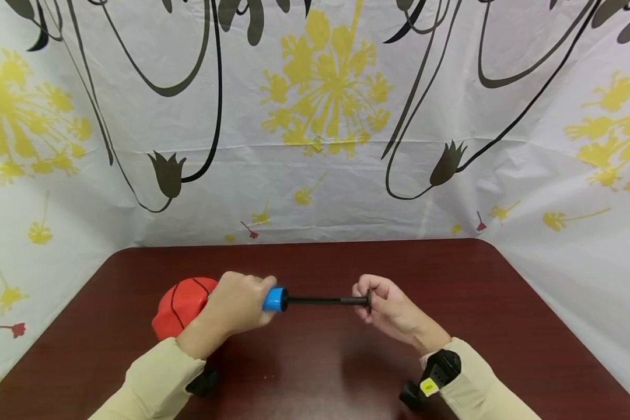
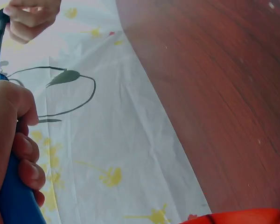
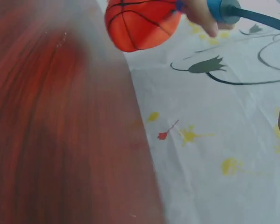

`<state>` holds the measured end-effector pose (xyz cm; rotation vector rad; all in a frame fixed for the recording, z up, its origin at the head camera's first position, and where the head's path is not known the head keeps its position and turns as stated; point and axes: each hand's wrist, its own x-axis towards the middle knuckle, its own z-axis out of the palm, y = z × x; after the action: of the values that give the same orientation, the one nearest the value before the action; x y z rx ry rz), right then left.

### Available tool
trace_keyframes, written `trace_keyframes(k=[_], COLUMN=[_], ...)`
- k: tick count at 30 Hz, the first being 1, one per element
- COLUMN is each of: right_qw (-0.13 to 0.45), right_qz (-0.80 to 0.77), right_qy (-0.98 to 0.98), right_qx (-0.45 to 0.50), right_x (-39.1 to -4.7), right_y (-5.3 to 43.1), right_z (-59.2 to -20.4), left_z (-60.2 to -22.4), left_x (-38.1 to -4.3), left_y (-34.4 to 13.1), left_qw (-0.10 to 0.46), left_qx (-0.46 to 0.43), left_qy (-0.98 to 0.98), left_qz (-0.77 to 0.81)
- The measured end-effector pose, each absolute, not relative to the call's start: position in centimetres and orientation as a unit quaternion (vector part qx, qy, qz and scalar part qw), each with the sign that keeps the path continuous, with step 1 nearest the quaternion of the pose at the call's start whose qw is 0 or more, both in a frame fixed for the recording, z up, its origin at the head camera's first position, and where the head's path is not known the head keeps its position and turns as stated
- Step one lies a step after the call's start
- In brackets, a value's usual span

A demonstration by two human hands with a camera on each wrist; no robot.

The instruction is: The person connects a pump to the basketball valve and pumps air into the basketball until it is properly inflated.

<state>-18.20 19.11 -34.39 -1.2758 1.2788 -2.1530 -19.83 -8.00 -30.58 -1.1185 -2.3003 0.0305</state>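
My left hand [image 1: 240, 304] grips the blue barrel of a hand pump [image 1: 276, 299], its fingers wrapped round it in the left wrist view. The pump lies roughly level, with its long black rod [image 1: 315, 300] drawn out to the right. At the rod's end, my right hand [image 1: 391, 309] pinches the small dark end piece [image 2: 1, 18]. A red ball with black basketball lines [image 1: 181, 306] sits just left of my left hand and looks dented, not fully round. Whether the pump is joined to the ball is hidden behind the left hand in the head view.
A dark reddish-brown table [image 1: 315, 361] with rounded back corners lies below the hands. White cloth [image 1: 315, 204] with yellow and dark plant prints hangs behind it and at both sides. A black wrist device [image 1: 443, 368] is strapped over the right sleeve.
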Motion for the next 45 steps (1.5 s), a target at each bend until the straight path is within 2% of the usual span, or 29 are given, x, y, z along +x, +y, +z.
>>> trace_keyframes(k=[4, 8, 13, 22, 30, 36, 45], right_qw=[0.1, 0.078, 0.107, 0.191, 0.127, 0.16, 0.198], right_qz=[-0.7, -0.679, -0.692, -0.77, -0.734, -0.729, -0.764], right_qy=[0.538, 0.565, 0.555, 0.403, 0.505, 0.521, 0.448], right_qx=[-0.458, -0.463, -0.45, -0.455, -0.436, -0.414, -0.42], right_x=[-18.5, -18.9, -18.4, -18.3, -19.3, -18.2, -17.2], right_y=[16.7, 14.8, 15.9, 18.9, 14.9, 16.1, 20.4], right_z=[-34.2, -33.6, -33.1, -34.2, -34.1, -33.6, -33.4], left_z=[-30.3, -30.1, -30.0, -29.7, -29.2, -29.7, -30.3], left_x=[-19.5, -19.3, -19.5, -19.9, -19.4, -19.2, -19.5], left_y=[-6.9, -6.1, -6.5, -8.6, -6.0, -6.1, -7.8], left_qw=[0.275, 0.288, 0.284, 0.309, 0.307, 0.288, 0.298], left_qx=[-0.433, -0.438, -0.452, -0.423, -0.428, -0.444, -0.418], left_qy=[-0.858, -0.851, -0.846, -0.851, -0.849, -0.848, -0.858], left_qz=[0.009, 0.0, 0.003, 0.025, 0.029, 0.021, 0.016])
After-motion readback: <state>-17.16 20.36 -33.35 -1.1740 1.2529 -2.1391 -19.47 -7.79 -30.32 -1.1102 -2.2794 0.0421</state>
